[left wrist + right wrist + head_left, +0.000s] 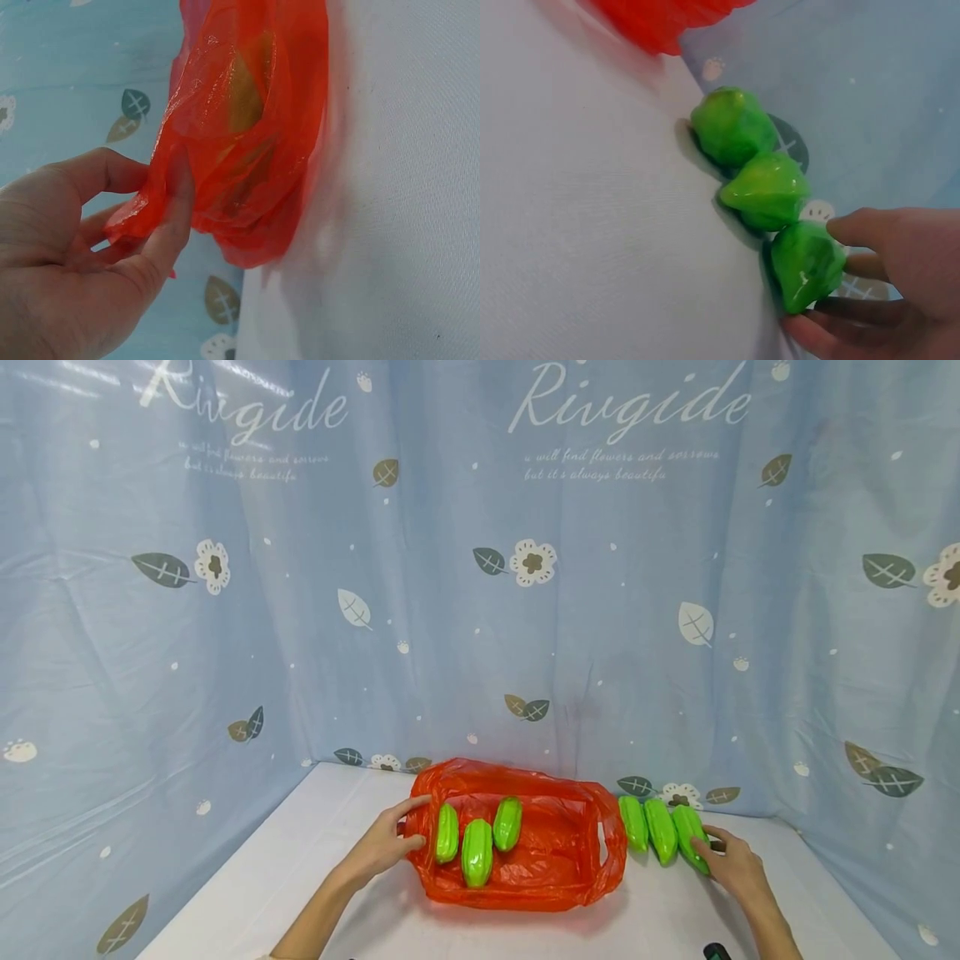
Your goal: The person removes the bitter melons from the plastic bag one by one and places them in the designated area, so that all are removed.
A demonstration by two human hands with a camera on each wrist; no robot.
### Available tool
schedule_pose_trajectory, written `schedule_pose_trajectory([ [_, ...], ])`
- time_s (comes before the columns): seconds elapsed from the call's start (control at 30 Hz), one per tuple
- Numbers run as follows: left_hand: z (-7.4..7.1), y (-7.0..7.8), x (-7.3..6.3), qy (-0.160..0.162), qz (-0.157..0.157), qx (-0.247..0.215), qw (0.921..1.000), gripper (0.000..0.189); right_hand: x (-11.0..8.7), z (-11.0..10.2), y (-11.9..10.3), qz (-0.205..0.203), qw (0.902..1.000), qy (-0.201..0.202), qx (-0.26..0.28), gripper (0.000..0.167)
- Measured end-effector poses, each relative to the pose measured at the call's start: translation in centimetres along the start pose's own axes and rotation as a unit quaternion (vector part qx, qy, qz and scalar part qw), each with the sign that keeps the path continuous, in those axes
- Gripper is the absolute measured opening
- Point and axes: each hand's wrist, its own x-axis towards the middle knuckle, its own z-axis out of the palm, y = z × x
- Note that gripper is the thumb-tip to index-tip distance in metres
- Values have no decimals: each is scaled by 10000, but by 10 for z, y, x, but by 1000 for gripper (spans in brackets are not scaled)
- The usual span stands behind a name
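Note:
A red plastic bag (pixel 532 893) lies spread on the white table, its mouth opened wide. Three glossy green ridged fruits (pixel 477 853), long like star fruit, rest inside toward the left end. My left hand (pixel 381 842) pinches the bag's left edge between thumb and fingers; in the left wrist view the red film (pixel 225 165) covers part of the fingers. To the right of the bag, three more such fruits stand in a slanting row. My right hand (pixel 738 870) grips the rightmost green fruit (pixel 806 262), thumb on one side and fingers on the other.
The middle fruit (pixel 769 191) and left fruit (pixel 733 127) of the row sit close beside the gripped one. A blue patterned curtain (pixel 525 635) hangs behind the white table (pixel 285 843). A small dark object (pixel 716 951) shows at the front edge.

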Motion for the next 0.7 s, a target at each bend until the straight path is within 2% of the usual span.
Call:
schedule_pose_trajectory([
  [0.37, 0, 4, 1, -95, -10, -112, 9999, 62, -6, -12, -6, -29, 9997, -211, -113, 77],
  [0.47, 0, 4, 1, -110, -17, -137, 9998, 62, -6, -15, -7, -79, 9995, -192, -219, 80],
  [0.7, -1, 2, 0, -127, -41, -206, 9997, 62, -9, -22, -16, -378, 9989, -3, -278, 73],
])
